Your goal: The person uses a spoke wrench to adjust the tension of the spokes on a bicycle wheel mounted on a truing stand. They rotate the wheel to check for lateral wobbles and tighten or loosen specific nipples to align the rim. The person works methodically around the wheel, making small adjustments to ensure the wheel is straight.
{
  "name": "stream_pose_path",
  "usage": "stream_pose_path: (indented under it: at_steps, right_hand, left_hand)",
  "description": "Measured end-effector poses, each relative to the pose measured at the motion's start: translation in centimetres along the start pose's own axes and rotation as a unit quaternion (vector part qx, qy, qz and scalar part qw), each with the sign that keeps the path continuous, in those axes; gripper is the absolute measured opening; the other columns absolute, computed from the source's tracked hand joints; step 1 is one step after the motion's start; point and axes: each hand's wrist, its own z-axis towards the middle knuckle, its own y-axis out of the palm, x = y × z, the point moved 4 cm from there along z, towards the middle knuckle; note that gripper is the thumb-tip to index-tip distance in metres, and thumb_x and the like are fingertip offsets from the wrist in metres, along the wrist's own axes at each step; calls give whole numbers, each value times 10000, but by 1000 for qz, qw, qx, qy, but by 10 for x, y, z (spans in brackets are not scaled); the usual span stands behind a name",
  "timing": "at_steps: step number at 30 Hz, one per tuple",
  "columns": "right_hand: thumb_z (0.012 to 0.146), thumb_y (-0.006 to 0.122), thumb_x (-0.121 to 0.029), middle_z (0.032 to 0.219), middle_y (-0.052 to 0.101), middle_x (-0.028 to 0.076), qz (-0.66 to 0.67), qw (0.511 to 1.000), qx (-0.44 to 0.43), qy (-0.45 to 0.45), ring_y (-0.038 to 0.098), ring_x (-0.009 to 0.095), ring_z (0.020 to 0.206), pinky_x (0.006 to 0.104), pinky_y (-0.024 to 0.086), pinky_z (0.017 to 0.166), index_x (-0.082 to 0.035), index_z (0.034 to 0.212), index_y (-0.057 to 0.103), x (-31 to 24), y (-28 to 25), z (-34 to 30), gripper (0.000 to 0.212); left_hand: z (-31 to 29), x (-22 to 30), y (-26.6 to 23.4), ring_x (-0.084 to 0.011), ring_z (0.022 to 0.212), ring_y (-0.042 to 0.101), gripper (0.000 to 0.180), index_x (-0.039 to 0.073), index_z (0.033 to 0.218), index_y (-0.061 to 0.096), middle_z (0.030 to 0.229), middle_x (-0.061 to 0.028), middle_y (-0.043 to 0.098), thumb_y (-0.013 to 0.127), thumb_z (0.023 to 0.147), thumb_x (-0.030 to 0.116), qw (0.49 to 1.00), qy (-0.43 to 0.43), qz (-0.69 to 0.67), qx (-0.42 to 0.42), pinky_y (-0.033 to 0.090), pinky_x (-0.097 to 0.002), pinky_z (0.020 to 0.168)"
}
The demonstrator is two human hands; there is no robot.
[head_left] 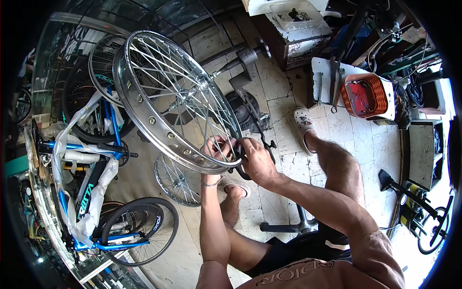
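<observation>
A shiny metal spoked wheel (161, 131) without a tyre is tilted in front of me, its hub beside a dark metal wheel stand (246, 57). At the wheel's near edge, my left hand (217, 150) has its fingers curled among the spokes just inside the rim. Close against it, my right hand (257, 161) is pinched at the rim's right side. Something small and dark shows between the hands, too hidden to name. What the left fingertips hold, if anything, cannot be seen.
On the left lean a partly wrapped blue bicycle frame (115, 123) and a black-tyred wheel (174, 224). Another bare wheel (179, 185) lies low behind my left wrist. At right, an orange basket (388, 96) and wrenches (334, 79) rest on a white surface. A stool base (303, 224) stands below.
</observation>
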Motion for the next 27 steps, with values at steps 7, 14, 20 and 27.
stream_pose_path:
  at_steps: [7,14,20,27]
  right_hand:
    - [811,579,3,1108,600,241,-39,999,-12,-32,592,410,1038,466,508,895,1,1261,508,-3,-2,-3,456]
    - [819,594,-9,1166,601,194,-58,996,-22,-70,567,391,1029,448,495,919,-9,1242,582,-7,-5,-1,423]
    - [743,656,16,1240,564,148,-47,997,-25,-55,531,380,1078,441,477,949,-48,1270,607,2,2,-2,533]
    - [803,616,-5,1175,561,157,-46,995,2,-88,545,383,1053,441,480,945,-29,1167,637,-1,-1,-2,365]
  left_hand:
    - [-7,-3,-13,-85,593,607,302,-36,1088,634,803,-38,671,728,895,176,998,-15,-56,-33,482,-225,517]
    - [-8,-13,-30,-133,765,677,412,-49,1253,580,931,-83,689,707,867,21,985,1,-117,-124,564,-239,673]
    - [-2,-23,-22,-98,978,618,455,-14,1314,553,1148,-33,646,678,878,19,969,-47,-164,-178,538,-240,829]
    - [0,-27,-5,-53,820,557,330,51,1145,594,985,18,633,708,917,260,982,14,-139,-130,465,-207,716]
